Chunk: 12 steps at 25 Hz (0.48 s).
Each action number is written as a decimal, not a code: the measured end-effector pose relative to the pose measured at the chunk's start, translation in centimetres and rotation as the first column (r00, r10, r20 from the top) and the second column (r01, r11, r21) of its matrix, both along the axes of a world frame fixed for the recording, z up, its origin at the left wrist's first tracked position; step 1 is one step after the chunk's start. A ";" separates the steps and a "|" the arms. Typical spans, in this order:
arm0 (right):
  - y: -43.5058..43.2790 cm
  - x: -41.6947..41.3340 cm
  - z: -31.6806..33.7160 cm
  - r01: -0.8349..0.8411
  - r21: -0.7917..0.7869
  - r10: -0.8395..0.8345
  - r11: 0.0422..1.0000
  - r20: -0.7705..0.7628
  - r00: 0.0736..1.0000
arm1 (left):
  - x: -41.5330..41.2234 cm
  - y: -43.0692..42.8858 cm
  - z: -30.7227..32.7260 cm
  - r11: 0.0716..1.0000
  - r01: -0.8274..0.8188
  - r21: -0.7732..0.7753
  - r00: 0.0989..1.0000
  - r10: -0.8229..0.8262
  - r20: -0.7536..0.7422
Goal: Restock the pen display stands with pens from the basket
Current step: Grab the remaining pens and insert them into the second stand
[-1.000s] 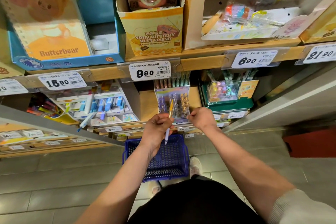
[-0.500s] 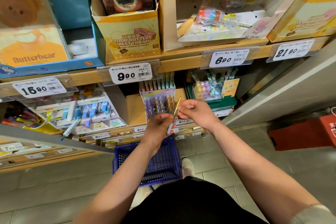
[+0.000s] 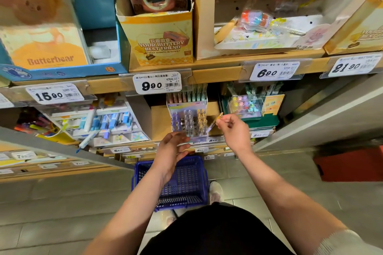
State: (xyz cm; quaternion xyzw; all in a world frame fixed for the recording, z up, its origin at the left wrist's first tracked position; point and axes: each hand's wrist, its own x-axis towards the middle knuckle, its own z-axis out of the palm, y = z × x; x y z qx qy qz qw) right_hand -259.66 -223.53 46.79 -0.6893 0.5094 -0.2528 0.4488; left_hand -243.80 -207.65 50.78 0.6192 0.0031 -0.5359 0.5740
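A wooden shelf (image 3: 217,74) is seen across the upper part of the view, and a yellow carton (image 3: 159,41) with printed letters is placed on it. A white price tag (image 3: 157,83) with "9.90" is fixed on the shelf edge, just below this carton. A blue plastic basket (image 3: 186,184) is set on the tiled floor (image 3: 62,203) in front of the shelves, below both forearms, and part of it is hidden by the left forearm. On the lower shelf, directly under the price tag, a small pen stand (image 3: 187,122) is placed, with rows of purple, clear and yellow pens standing in it.

The hands are held apart. The left hand (image 3: 171,151) is kept just in front of the stand with relaxed, slightly bent fingers, and nothing is held in it. The right hand (image 3: 234,130) is raised beside the right edge of the stand, and a thin yellow pen (image 3: 214,123) is pinched between its thumb and fingers. The pen is tilted, with its lower end near the stand's right side; if it touches the stand cannot be told.
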 end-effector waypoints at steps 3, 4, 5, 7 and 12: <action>0.4 0.6 -0.7 -0.066 -0.080 0.063 0.995 -0.041 0.997 | 0.5 0.1 0.1 1.000 -0.024 0.016 1.000 0.024 0.002; 0.5 0.8 -0.8 -0.096 -0.100 0.090 0.990 -0.060 0.994 | 0.6 0.1 0.2 0.999 -0.030 0.020 1.000 0.030 0.003; 0.5 1.0 -1.1 -0.129 -0.115 0.120 0.985 -0.084 0.989 | 0.7 0.1 0.2 0.999 -0.035 0.025 0.999 0.035 0.003; 0.6 1.3 -1.6 -0.204 -0.117 0.185 0.972 -0.153 0.971 | 0.7 0.2 0.4 0.999 -0.039 0.034 0.999 0.039 0.000; 1.0 1.8 -2.6 -0.333 -0.093 0.287 0.938 -0.326 0.901 | 0.7 0.5 0.5 0.999 -0.035 0.040 0.999 0.035 -0.004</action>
